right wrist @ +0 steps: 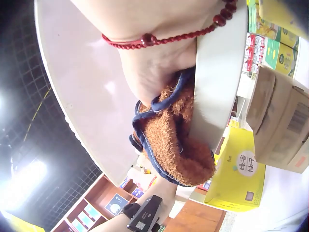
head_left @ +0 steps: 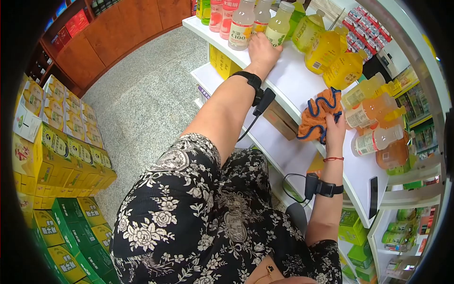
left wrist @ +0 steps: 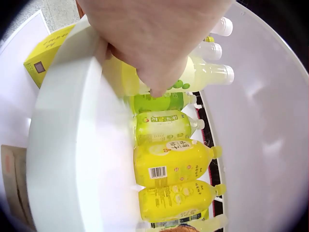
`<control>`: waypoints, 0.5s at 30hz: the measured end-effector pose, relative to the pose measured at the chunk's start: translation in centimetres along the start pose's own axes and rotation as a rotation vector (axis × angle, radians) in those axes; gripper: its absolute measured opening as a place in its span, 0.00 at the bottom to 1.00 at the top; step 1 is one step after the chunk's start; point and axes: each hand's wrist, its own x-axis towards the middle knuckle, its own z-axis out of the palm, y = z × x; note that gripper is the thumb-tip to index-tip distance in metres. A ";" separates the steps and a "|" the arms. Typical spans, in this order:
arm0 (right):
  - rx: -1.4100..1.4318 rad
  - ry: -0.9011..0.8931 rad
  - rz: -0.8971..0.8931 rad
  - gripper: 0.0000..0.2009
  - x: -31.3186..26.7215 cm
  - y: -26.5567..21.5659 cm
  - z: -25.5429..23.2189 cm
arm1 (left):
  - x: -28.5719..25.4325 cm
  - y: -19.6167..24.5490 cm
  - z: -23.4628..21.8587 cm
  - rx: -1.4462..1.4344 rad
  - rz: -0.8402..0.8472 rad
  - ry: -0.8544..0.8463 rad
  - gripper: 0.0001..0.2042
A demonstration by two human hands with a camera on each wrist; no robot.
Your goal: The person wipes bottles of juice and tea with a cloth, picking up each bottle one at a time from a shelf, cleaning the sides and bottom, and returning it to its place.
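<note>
My left hand (head_left: 264, 51) is at the shelf's front row and grips the lower part of a pale juice bottle (head_left: 279, 24) with a white cap. In the left wrist view, the hand (left wrist: 161, 41) covers much of that bottle (left wrist: 203, 74), whose label shows green fruit. A clear bottle with a white label (head_left: 241, 27) stands just left of these fingers. My right hand (head_left: 335, 131) holds a bunched orange cloth with navy edging (head_left: 318, 116) over the shelf edge. The right wrist view shows the fluffy cloth (right wrist: 166, 142) hanging in folds below the hand (right wrist: 154, 72).
Yellow drink bottles (head_left: 324, 51) stand along the white shelf (head_left: 295, 78), with orange ones (head_left: 371, 113) farther right. A black phone (head_left: 373, 196) lies near the shelf's right end. Lower tiers hold a cardboard box (head_left: 280, 120) and a yellow box (right wrist: 236, 169). Stacked cartons (head_left: 71, 158) stand left.
</note>
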 end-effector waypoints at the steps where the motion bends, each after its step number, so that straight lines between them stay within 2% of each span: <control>1: -0.005 0.008 0.001 0.22 0.0 -0.1 0.0 | 0.0 0.0 -0.3 -0.009 0.033 -0.022 0.30; 6: -0.055 0.023 0.023 0.22 0.0 -0.2 -0.1 | -2.3 0.9 -2.4 -0.145 0.159 -0.163 0.27; 8: -0.067 0.026 0.030 0.22 -0.1 -0.2 -0.1 | -3.6 2.0 -3.7 -0.323 0.167 -0.315 0.26; 10: -0.037 0.028 0.020 0.21 -0.2 -0.4 0.0 | -4.6 2.4 -3.8 -0.333 0.159 -0.367 0.27; 12: -0.017 0.023 0.016 0.21 -0.2 -0.3 0.0 | -5.4 2.3 -3.8 -0.379 0.244 -0.395 0.29; 13: 0.003 0.018 0.012 0.21 -0.1 -0.2 -0.1 | -5.3 2.3 -4.3 -0.395 0.235 -0.486 0.32; 15: 0.024 0.019 0.005 0.21 0.2 0.4 -0.2 | -5.1 2.0 -4.5 -0.397 0.247 -0.526 0.33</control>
